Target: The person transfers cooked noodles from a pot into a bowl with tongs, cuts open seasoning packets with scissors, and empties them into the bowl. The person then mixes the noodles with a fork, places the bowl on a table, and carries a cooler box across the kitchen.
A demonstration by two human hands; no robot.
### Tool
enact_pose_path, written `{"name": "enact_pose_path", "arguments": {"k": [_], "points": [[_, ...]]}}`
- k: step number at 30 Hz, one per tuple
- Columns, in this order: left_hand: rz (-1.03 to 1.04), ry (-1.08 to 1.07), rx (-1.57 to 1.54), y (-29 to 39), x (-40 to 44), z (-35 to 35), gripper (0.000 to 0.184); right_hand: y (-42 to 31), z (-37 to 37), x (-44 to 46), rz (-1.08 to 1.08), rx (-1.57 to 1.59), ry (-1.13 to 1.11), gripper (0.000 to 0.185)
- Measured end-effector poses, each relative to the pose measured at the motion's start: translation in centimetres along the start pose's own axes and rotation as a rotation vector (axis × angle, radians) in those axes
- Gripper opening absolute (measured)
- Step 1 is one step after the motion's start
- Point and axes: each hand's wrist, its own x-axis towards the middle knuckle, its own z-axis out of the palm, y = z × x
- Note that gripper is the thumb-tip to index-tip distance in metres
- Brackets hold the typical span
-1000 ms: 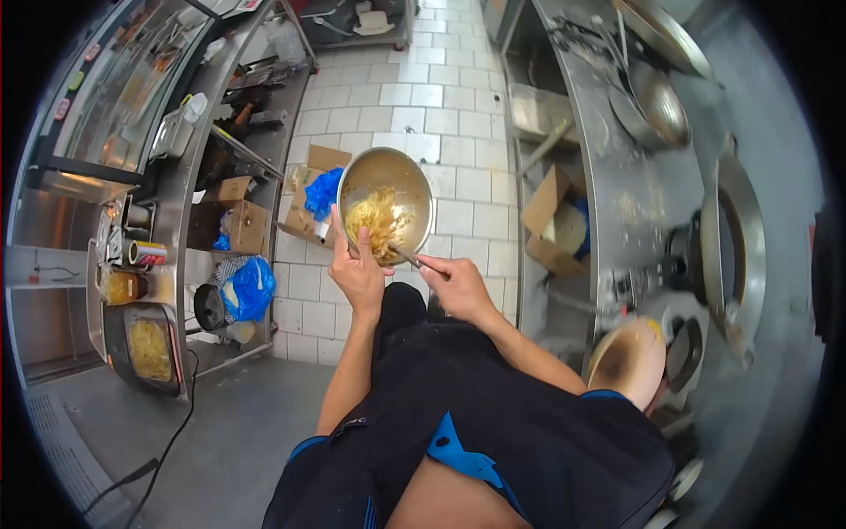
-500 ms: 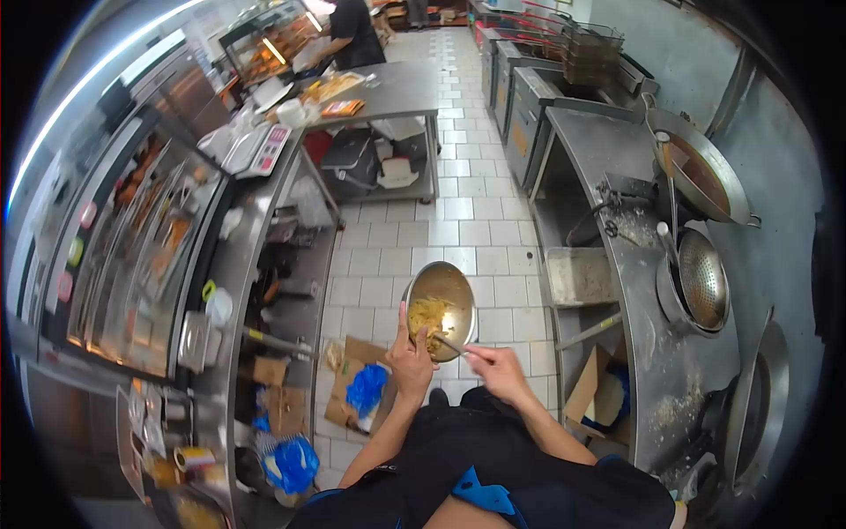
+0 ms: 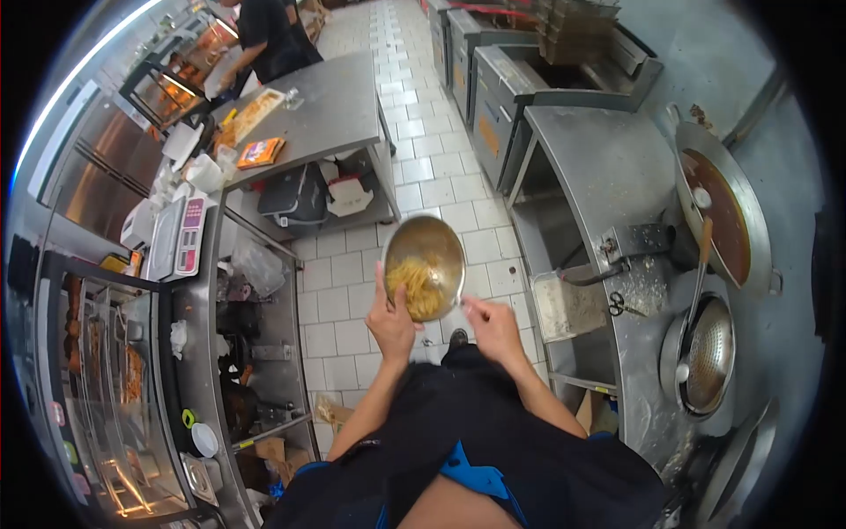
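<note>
A round metal bowl [image 3: 429, 236] is held in front of my body, its opening tilted up toward me. Yellow strips of food [image 3: 418, 289], perhaps noodles or fries, lie heaped in its lower part. My left hand [image 3: 393, 330] is closed on the bowl's left side, with the thumb over the rim onto the food. At the lower right rim, my right hand [image 3: 495, 330] is closed around the handle of a metal utensil [image 3: 462, 301]. Only a short bit of this utensil shows, so its working end cannot be made out.
A tiled aisle [image 3: 339, 304] runs ahead. Along the right stand fryers [image 3: 498, 106] and a steel counter [image 3: 573, 145] with scissors [image 3: 621, 305], a strainer [image 3: 709, 353] and a wok [image 3: 740, 212]. On the left are a scale [image 3: 179, 238] and display case [image 3: 115, 388]. A person [image 3: 269, 40] works at the back.
My view has moved forward along the aisle and turned slightly right. The bowl stays in my left hand. The utensil, earlier plainly reaching into the food, now shows only near the rim.
</note>
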Motion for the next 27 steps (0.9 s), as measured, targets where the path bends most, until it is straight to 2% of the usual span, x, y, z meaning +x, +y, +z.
{"name": "enact_pose_path", "arguments": {"k": [2,4,5,6,7,8,9,10,12,13,14,16,18,20,22,23,24,26,27], "points": [[0.183,0.074,0.254,-0.2,4.8,1.4,0.052,-1.4,-0.1,4.5,-0.102,-0.144,0.118,0.03],[-0.01,0.013,0.08,-0.3,9.0,3.3,0.054,-3.6,0.6,8.8,-0.084,0.013,-0.038,0.03],[-0.034,0.033,0.077,-0.5,11.3,4.4,0.054,-4.0,0.2,11.9,0.015,0.067,-0.156,0.03],[-0.047,0.067,-0.049,-0.6,13.9,5.1,0.055,-4.2,-0.4,15.3,0.013,0.057,-0.179,0.03],[-0.054,0.102,-0.175,-0.9,16.4,5.8,0.057,-4.2,-1.3,18.8,-0.062,0.017,-0.109,0.03],[-0.059,0.122,-0.176,-1.2,18.9,6.7,0.057,-4.4,-1.7,21.9,-0.139,-0.021,-0.036,0.03],[-0.058,0.146,-0.221,-1.6,21.3,7.6,0.058,-4.9,-1.0,24.6,-0.158,-0.069,0.057,0.029],[-0.056,0.16,-0.27,-2.1,23.9,8.7,0.059,-5.4,-0.3,27.3,-0.158,-0.072,0.058,0.029],[-0.08,0.163,-0.322,-3.6,29.1,10.8,0.059,-6.6,0.4,32.3,-0.261,-0.069,-0.147,0.028],[-0.097,0.169,-0.361,-4.0,32.2,11.6,0.059,-8.3,-1.0,35.4,-0.16,-0.066,-0.217,0.028],[-0.099,0.161,-0.369,-4.3,35.0,12.4,0.059,-8.6,-1.6,38.8,-0.155,-0.072,-0.209,0.028],[-0.065,0.173,-0.382,-3.6,39.5,13.6,0.058,-9.1,-2.4,43.9,-0.3,-0.196,0.121,0.028],[-0.045,0.159,-0.373,-4.0,44.4,15.8,0.058,-10.4,-1.2,47.9,-0.167,-0.244,-0.057,0.027],[-0.058,0.165,-0.355,-4.2,48.6,17.9,0.058,-11.6,-1.4,51.7,-0.333,-0.149,-0.12,0.027],[-0.069,0.153,-0.362,-3.6,52.6,18.9,0.058,-12.3,-4.3,56.5,-0.338,-0.136,-0.046,0.028],[-0.075,0.163,-0.378,-3.5,54.7,19.5,0.059,-12.3,-4.9,58.9,-0.298,-0.158,0.095,0.028],[-0.075,0.161,-0.375,-3.7,56.5,20.2,0.059,-12.2,-4.4,60.7,-0.296,-0.155,0.096,0.028],[-0.057,0.194,-0.375,-4.3,59.8,22.6,0.059,-11.8,-3.2,64.0,-0.2,-0.254,-0.055,0.027],[-0.06,0.216,-0.376,-4.5,61.6,23.8,0.059,-12.2,-2.8,65.4,-0.382,-0.145,-0.052,0.027]]}}
